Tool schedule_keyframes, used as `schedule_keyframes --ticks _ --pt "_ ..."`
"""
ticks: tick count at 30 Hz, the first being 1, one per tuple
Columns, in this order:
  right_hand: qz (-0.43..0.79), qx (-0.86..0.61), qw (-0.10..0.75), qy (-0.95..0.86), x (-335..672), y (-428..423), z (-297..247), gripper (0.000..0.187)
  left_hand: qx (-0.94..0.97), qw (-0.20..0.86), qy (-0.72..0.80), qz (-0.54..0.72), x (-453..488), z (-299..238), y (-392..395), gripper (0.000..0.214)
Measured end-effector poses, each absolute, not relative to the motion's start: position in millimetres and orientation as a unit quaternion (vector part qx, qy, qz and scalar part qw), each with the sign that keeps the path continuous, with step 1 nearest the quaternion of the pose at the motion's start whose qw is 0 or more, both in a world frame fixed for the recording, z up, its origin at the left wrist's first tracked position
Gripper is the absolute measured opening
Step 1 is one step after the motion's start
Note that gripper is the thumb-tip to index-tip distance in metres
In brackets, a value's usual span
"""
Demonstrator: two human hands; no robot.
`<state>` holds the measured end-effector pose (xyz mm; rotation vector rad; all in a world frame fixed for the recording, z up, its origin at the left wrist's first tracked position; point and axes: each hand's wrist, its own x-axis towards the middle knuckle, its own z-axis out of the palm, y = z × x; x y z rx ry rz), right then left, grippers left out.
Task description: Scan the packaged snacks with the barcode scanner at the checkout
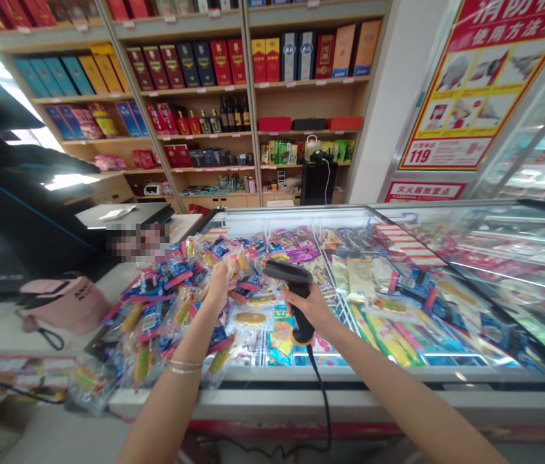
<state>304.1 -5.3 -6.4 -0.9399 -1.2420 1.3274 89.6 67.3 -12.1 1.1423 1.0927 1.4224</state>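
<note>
At 12 o'clock, the grip of the right hand (pixel 304 299) is wrapped around the handle of a barcode scanner (pixel 289 270), its head pointing toward the snack packet (pixel 240 263) pinched in the grip of the left hand (pixel 227 274) at 11 o'clock. This packet seems mid-scan; a big heap of packets (pixel 156 312) at 10 o'clock on the freezer (pixel 253 403) and a few scattered packets (pixel 415 287) at 1 o'clock show no sign of which are done or left

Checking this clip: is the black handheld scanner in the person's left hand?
No, the right hand grips the black handheld scanner by its handle, while the left hand holds a clear-wrapped packet.
</note>
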Motion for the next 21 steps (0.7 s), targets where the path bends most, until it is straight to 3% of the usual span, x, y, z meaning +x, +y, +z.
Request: schedule_keyframes --ticks 8,21 --pt "0.507 -0.428 0.515 -0.542 305 -8 -6 0.03 0.479 0.454 0.484 0.575 93 -9 64 0.051" --pt "0.482 -0.422 0.518 -0.567 303 -18 -3 0.027 0.478 0.497 0.457 0.562 86 -19 72 0.055"
